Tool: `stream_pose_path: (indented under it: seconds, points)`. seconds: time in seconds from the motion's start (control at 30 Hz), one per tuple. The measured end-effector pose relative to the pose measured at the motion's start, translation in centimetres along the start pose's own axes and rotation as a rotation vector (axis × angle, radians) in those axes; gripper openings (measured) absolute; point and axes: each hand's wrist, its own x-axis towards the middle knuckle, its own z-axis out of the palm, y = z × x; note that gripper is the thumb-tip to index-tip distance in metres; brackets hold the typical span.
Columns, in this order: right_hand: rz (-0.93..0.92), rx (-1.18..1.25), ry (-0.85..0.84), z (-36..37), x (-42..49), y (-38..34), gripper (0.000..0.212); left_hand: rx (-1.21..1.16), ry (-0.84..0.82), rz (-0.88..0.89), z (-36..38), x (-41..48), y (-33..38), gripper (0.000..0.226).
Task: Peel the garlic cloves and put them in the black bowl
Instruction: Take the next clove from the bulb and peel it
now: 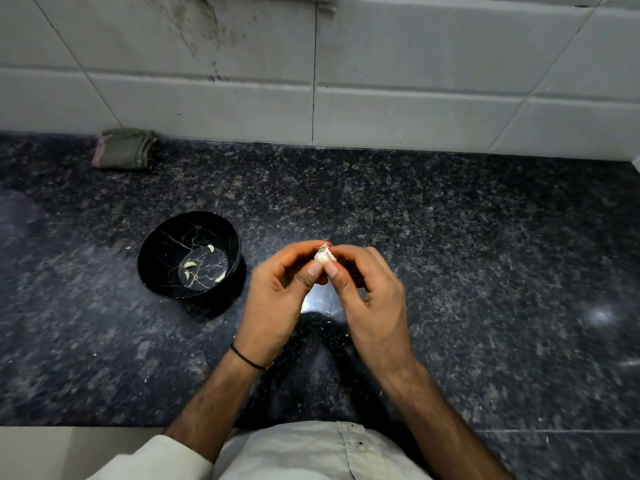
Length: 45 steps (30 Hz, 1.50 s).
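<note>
A small white garlic bulb [325, 255] is held above the dark granite counter [485, 254], pinched between both hands. My left hand [277, 296] grips it from the left with thumb and curled fingers. My right hand [367, 292] grips it from the right, its thumb tip next to the left thumb. The black bowl [156, 271] with gold crack lines stands on the counter to the left of my hands. Several peeled cloves [188, 264] lie on its bottom.
A folded green cloth [126, 148] lies at the back left against the white tiled wall [381, 81]. Small bits of garlic skin [325, 329] are scattered on the counter under my hands. The counter's front edge runs just before my body.
</note>
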Motion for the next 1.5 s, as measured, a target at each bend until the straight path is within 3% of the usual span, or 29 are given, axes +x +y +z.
stream_pose_path:
  seconds: [0.37,0.83,1.13,1.37,1.5]
  points:
    - [-0.127,-0.099,0.074,0.4,0.1,0.1,0.019,0.068,0.035,0.011,0.7,0.0,0.6,0.018]
    - [-0.238,-0.2,0.013,-0.4,0.6,-0.1,0.02,-0.029,0.062,-0.007,0.3,0.1,0.7,0.028]
    - [-0.091,-0.158,-0.031,-1.0,1.4,-0.2,0.017,-0.007,0.06,-0.025,0.9,0.2,0.4,0.025]
    - [0.169,0.125,0.049,-1.5,1.7,1.6,0.01,0.074,0.027,-0.1,-0.1,0.6,-0.4,0.023]
    - [0.282,0.274,0.038,-1.9,1.5,3.6,0.006,0.287,-0.002,-0.142,-0.9,1.2,-2.6,0.022]
